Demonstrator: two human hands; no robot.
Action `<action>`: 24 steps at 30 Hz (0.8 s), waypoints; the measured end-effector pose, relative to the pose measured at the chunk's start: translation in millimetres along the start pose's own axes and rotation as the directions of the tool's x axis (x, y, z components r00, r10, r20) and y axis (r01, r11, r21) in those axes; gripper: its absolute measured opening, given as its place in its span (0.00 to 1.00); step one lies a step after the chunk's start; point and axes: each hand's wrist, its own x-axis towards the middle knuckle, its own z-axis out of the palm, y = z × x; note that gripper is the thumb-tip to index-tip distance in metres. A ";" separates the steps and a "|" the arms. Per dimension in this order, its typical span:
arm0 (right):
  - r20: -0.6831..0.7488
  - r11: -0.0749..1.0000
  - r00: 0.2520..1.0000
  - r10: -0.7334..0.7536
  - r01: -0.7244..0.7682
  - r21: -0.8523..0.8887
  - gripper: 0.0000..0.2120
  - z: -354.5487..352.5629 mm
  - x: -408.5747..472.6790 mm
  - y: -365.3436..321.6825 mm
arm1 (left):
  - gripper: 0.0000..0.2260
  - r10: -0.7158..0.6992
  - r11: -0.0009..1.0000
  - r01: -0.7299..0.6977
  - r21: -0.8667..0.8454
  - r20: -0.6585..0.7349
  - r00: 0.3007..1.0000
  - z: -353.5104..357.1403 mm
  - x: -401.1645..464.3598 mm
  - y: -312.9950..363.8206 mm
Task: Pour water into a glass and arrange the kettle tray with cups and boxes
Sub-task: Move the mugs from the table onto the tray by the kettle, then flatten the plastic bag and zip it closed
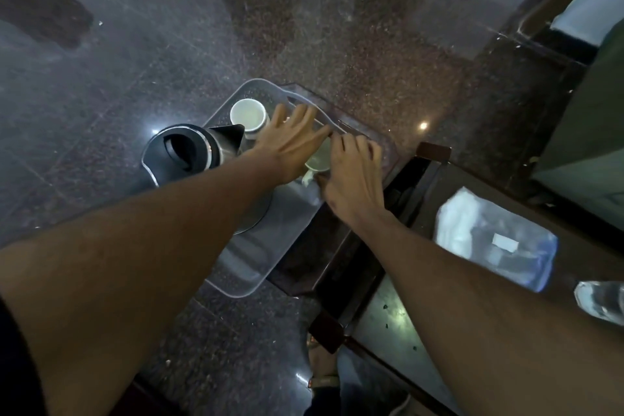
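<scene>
A translucent grey tray point(236, 267) rests on a dark wooden stool, jutting out over the floor. A black kettle point(189, 154) stands on the tray's left side, lid opening up. One white cup point(248, 115) sits at the tray's far end. A second white cup point(319, 162) lies between my hands, mostly hidden. My left hand point(290, 145) reaches over that cup with fingers spread, toward the tray's far right edge. My right hand point(351, 176) has its fingers curled at the tray's right rim, beside the cup. What either hand grips is hidden. No boxes are visible.
Speckled dark granite floor lies all around. To the right stands a dark wooden table point(574, 246) with a clear plastic bag point(496, 240) and a glass of water point(601, 300) at its edge. A bed corner point(584, 20) is at the upper right.
</scene>
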 end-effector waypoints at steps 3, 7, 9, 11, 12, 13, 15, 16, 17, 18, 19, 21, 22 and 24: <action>0.028 0.999 1.000 -0.007 0.008 -0.038 0.31 -0.7 -0.7 -1.8 | 0.34 -0.058 0.998 0.059 -0.036 0.016 0.998 8.9 0.9 5.9; 0.051 0.998 0.999 -0.013 0.016 -0.056 0.33 -7.2 -1.6 -3.8 | 0.38 -0.075 0.992 0.077 -0.098 0.023 0.997 9.8 1.2 8.0; 0.034 1.000 0.999 -0.021 0.022 -0.020 0.38 -11.9 -5.9 -1.4 | 0.39 -0.066 0.989 0.067 -0.131 0.012 0.998 7.0 -0.7 7.7; -0.014 0.999 0.999 -0.030 0.030 0.041 0.41 -18.2 -14.0 5.8 | 0.38 -0.059 0.981 0.056 -0.185 -0.009 0.998 2.9 -4.1 7.9; -0.045 0.997 0.999 -0.031 0.034 0.069 0.41 -21.6 -19.2 11.0 | 0.38 -0.065 0.974 0.059 -0.218 -0.021 0.998 0.6 -6.3 8.0; -0.070 0.995 0.997 -0.026 0.032 0.092 0.41 -24.6 -25.3 17.5 | 0.38 -0.078 0.965 0.068 -0.254 -0.031 0.996 -1.7 -8.3 7.9; -0.093 0.992 0.996 0.014 -0.003 0.126 0.39 -29.4 -41.9 36.5 | 0.40 -0.121 0.943 0.099 -0.318 -0.051 0.991 -8.1 -10.8 10.3; -0.092 0.990 0.995 0.046 -0.033 0.137 0.38 -30.9 -53.1 49.3 | 0.40 -0.151 0.930 0.115 -0.349 -0.078 0.985 -11.9 -11.5 13.6; -0.086 0.986 0.993 0.083 -0.069 0.149 0.37 -32.0 -66.4 64.0 | 0.39 -0.181 0.918 0.125 -0.377 -0.117 0.976 -15.9 -11.8 18.2; -0.076 0.982 0.990 0.119 -0.106 0.155 0.36 -32.7 -81.6 80.0 | 0.37 -0.207 0.908 0.126 -0.399 -0.167 0.964 -20.1 -12.3 24.9; -0.061 0.978 0.987 0.152 -0.141 0.151 0.35 -33.1 -98.9 97.6 | 0.35 -0.231 0.898 0.120 -0.423 -0.220 0.948 -24.6 -12.6 35.0; -0.017 0.970 0.977 0.214 -0.210 0.120 0.34 -32.9 -137.5 134.0 | 0.30 -0.269 0.874 0.093 -0.476 -0.316 0.910 -34.3 -12.4 65.1; 0.010 0.962 0.968 0.251 -0.250 0.107 0.33 -32.6 -158.2 152.8 | 0.28 -0.275 0.862 0.069 -0.502 -0.349 0.896 -39.5 -11.9 85.6; 0.058 0.939 0.942 0.330 -0.334 0.086 0.31 -33.5 -199.1 189.3 | 0.24 -0.259 0.834 0.002 -0.552 -0.388 0.884 -48.5 -10.9 133.0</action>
